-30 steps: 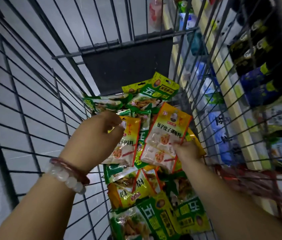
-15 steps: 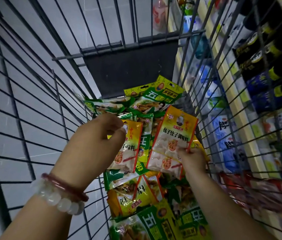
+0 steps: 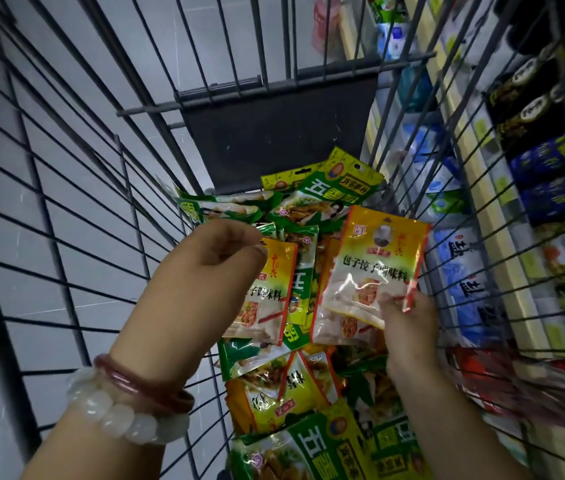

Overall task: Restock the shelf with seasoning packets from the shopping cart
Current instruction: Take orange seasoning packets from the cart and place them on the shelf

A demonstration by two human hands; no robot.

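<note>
Big grey wire-mesh shopping cart [image 3: 76, 188] fills the view, thin steel bars crossing in a grid. Through its right side, a cream-edged store shelf [image 3: 464, 161] stacked with blue bags. Glossy green and yellow plastic seasoning packets [image 3: 312, 403] heaped on the cart floor. Left hand [image 3: 211, 271] pinches a flat yellow-and-white crinkly packet [image 3: 267, 306] by its top; right hand [image 3: 409, 320] grips an identical yellow-topped packet [image 3: 374, 268] at its lower corner.

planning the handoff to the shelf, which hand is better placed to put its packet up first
Right, probably. The right hand holds its yellow packet against the cart's right wall, and the shelf lies just beyond. The left hand pinches its packet farther from the shelf.
</note>
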